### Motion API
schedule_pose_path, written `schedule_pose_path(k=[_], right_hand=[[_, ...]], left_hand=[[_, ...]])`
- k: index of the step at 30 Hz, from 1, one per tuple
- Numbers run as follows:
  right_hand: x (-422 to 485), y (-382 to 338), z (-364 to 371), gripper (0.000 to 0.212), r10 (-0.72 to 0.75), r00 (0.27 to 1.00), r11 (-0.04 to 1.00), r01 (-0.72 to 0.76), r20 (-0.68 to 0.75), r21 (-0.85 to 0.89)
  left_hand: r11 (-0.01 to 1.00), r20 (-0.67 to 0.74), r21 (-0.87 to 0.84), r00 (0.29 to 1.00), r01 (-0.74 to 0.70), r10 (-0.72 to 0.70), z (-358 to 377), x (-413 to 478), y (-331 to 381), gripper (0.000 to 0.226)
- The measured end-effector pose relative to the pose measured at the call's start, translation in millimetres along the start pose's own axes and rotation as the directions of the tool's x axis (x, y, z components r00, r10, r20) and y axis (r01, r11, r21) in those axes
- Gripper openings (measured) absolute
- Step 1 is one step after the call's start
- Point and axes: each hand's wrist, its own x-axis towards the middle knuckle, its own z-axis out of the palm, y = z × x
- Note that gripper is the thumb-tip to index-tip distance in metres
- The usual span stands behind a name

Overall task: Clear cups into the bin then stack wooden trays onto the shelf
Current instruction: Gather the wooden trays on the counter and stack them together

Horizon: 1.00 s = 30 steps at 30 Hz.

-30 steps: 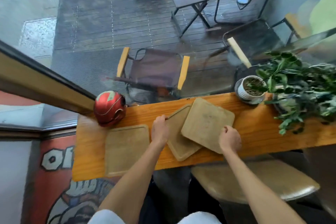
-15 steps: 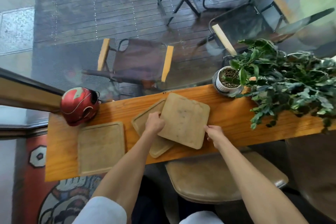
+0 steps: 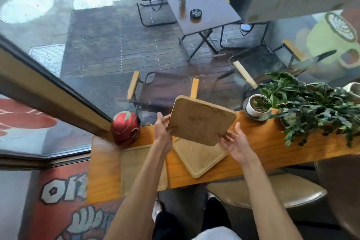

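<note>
A square wooden tray [image 3: 200, 121] is lifted off the counter and tilted, its underside facing me. My left hand [image 3: 162, 128] grips its left edge. My right hand [image 3: 236, 142] is at its lower right corner with fingers spread, touching the edge from below. A second wooden tray [image 3: 198, 158] lies turned diagonally on the orange wooden counter [image 3: 259, 148] right under the lifted one. A third tray [image 3: 132, 165] lies flat to the left, partly hidden by my left forearm. No cups or bin are in view.
A red helmet [image 3: 125, 127] sits at the counter's back left corner. A small white plant pot [image 3: 257, 105] and a leafy plant [image 3: 315, 107] crowd the right end. A padded stool [image 3: 272, 191] stands below the counter. A glass window is behind the counter.
The top tray has come up off the lower tray and tilted toward me. My left hand has shifted to its left edge, my right hand under its lower right corner.
</note>
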Motion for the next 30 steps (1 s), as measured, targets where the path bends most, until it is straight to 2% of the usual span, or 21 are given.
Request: schedule_pose_path(k=[2, 5, 6, 8, 10, 11, 13, 15, 18, 21, 25, 30], right_hand=[[-12, 23, 17, 0.058, -0.009, 1.0, 0.993, 0.01, 0.009, -0.12], [-22, 62, 34, 0.034, -0.036, 0.999, 0.942, 0.029, -0.016, -0.335], [-23, 75, 36, 0.034, -0.038, 0.998, 0.879, 0.014, -0.041, -0.476], [-21, 105, 38, 0.055, -0.032, 0.999, 0.768, 0.008, -0.026, -0.64], [-21, 136, 40, 0.075, 0.026, 0.999, 0.782, -0.047, -0.044, -0.621], [-19, 151, 42, 0.071, 0.027, 0.999, 0.793, -0.05, -0.047, -0.608], [-16, 177, 46, 0.046, -0.021, 0.997, 0.802, -0.024, -0.069, -0.597], [-6, 198, 49, 0.045, -0.101, 0.989, 0.769, 0.007, -0.11, -0.639], [-4, 221, 62, 0.048, -0.255, 0.963, 0.6, 0.085, -0.089, -0.796], [-5, 249, 68, 0.044, -0.356, 0.934, 0.417, 0.132, -0.028, -0.899], [11, 283, 65, 0.041, -0.404, 0.915, 0.325, 0.134, -0.01, -0.936], [48, 296, 74, 0.043, -0.498, 0.867, 0.218, 0.161, 0.033, -0.963]], left_hand=[[0.997, 0.064, -0.057, 0.997, 0.048, -0.044, -39, -13, 8, 0.061], [0.988, 0.171, 0.08, 0.974, 0.134, -0.146, -95, -31, 9, 0.04], [0.98, 0.189, 0.123, 0.966, 0.156, -0.177, -112, -36, 2, 0.045], [0.964, 0.127, 0.118, 0.959, 0.239, -0.253, -143, -44, -17, 0.055], [0.96, 0.008, 0.159, 0.972, 0.23, -0.234, -166, -52, -33, 0.063], [0.956, -0.008, 0.205, 0.977, 0.211, -0.214, -176, -53, -41, 0.06], [0.942, 0.005, 0.307, 0.989, 0.137, -0.145, -191, -56, -53, 0.048], [0.909, -0.022, 0.404, 0.994, 0.104, -0.104, -206, -57, -68, 0.047], [0.846, -0.124, 0.512, 0.988, 0.146, -0.096, -226, -52, -98, 0.054], [0.79, -0.222, 0.563, 0.965, 0.243, -0.138, -238, -53, -131, 0.042], [0.709, -0.287, 0.656, 0.954, 0.261, -0.085, -247, -49, -147, 0.028], [0.607, -0.321, 0.753, 0.947, 0.254, 0.002, -246, -15, -156, 0.037]])
